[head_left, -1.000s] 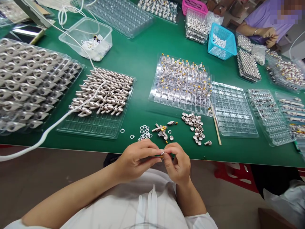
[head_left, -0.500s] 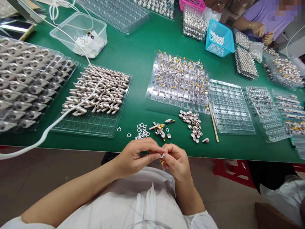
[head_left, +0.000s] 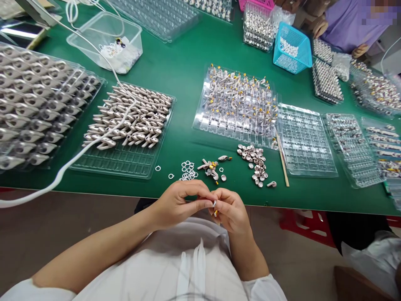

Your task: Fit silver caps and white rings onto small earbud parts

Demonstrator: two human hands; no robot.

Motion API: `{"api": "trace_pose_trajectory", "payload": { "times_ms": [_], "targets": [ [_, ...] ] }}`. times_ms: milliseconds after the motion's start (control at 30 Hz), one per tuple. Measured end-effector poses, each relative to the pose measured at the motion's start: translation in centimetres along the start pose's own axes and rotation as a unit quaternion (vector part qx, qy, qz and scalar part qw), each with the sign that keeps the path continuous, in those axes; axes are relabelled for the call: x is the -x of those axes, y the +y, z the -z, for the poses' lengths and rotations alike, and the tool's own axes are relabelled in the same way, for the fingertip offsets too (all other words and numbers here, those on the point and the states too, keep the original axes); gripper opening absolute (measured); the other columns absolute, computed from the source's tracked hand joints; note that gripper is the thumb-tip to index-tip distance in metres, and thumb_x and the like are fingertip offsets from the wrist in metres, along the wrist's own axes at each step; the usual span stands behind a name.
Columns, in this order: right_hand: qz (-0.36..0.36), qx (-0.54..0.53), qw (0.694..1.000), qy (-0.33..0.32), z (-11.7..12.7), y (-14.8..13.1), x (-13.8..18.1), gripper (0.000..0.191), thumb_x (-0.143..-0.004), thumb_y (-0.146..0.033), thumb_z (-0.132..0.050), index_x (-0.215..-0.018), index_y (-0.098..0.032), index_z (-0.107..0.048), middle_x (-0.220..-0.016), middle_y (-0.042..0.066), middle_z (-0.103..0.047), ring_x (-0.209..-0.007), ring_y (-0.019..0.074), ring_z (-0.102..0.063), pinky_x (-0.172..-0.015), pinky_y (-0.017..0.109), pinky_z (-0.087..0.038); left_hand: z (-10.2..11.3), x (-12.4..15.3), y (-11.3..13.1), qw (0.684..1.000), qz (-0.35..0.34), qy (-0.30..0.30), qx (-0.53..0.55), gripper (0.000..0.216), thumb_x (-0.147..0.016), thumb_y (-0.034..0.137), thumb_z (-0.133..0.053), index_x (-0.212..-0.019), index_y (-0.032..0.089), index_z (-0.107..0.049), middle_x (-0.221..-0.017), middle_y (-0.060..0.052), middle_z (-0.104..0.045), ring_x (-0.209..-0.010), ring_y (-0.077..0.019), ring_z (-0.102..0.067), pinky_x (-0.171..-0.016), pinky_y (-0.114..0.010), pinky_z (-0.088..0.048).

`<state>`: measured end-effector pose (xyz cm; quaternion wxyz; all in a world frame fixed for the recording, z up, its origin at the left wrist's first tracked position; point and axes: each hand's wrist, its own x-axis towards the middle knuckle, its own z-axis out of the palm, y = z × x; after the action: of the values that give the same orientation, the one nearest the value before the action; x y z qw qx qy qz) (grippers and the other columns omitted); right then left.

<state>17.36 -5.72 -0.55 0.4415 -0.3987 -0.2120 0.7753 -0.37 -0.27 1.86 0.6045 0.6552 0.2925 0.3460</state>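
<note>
My left hand (head_left: 181, 202) and my right hand (head_left: 232, 211) meet just in front of the table edge, fingertips together. Between them is a small earbud part (head_left: 215, 213) with a yellow-orange tab; fingers cover most of it. A whitish edge shows at the left thumb tip. On the table beyond my hands lie white rings (head_left: 188, 170), a small heap of stemmed earbud shells (head_left: 209, 167) with orange tabs, and a cluster of round earbud caps (head_left: 258, 165). One stemmed shell (head_left: 272, 184) lies apart, right of the caps.
A tray of stemmed shells (head_left: 134, 113) has a white cable (head_left: 94, 142) across it. Behind stands a tray of tabbed earbuds (head_left: 238, 100). A wooden stick (head_left: 282, 163) lies beside a clear tray (head_left: 307, 142). A blue basket (head_left: 293, 52) and a co-worker (head_left: 347, 25) are far right.
My hands stay pinched together around the earbud part, with its orange tab slightly shifted. The view has moved a little. The co-worker's hands have moved apart.
</note>
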Motion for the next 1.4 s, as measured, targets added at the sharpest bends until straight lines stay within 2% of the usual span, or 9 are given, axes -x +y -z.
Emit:
{"api": "trace_pose_trajectory", "payload": {
  "times_ms": [267, 733, 1400],
  "targets": [
    [-0.009, -0.011, 1.000, 0.000, 0.03, 0.13, -0.15, 0.031, -0.069, -0.040, -0.080, -0.074, -0.015, -0.063, -0.056, -0.002, -0.058, -0.042, 0.0062, -0.043, -0.034, 0.016, -0.029, -0.12, 0.02, -0.21, 0.999, 0.043, 0.006, 0.006, 0.016, -0.089, 0.028, -0.066, -0.087, 0.016, -0.076, -0.080, -0.006, -0.073, -0.072, -0.0138, -0.068, -0.068, -0.023, -0.055],
    [-0.018, -0.016, 1.000, -0.008, 0.35, 0.54, -0.27, 0.029, -0.071, -0.040, -0.078, -0.075, -0.015, -0.062, -0.058, -0.002, -0.056, -0.043, 0.0061, -0.043, -0.034, 0.016, -0.030, -0.04, 0.02, 0.01, 0.999, 0.031, 0.013, -0.011, 0.017, -0.089, 0.029, -0.065, -0.087, 0.016, -0.076, -0.078, -0.006, -0.074, -0.068, -0.0134, -0.067, -0.065, -0.023, -0.055],
    [-0.014, -0.066, 0.997, -0.036, 0.42, 0.58, -0.39, 0.022, -0.075, -0.032, -0.076, -0.076, -0.014, -0.064, -0.058, -0.001, -0.057, -0.043, 0.0051, -0.044, -0.034, 0.014, -0.028, -0.28, 0.18, -0.28, 0.999, 0.048, 0.015, -0.001, 0.010, -0.087, 0.018, -0.066, -0.086, 0.016, -0.076, -0.078, -0.004, -0.072, -0.070, -0.0120, -0.065, -0.068, -0.021, -0.052]
  ]
}}
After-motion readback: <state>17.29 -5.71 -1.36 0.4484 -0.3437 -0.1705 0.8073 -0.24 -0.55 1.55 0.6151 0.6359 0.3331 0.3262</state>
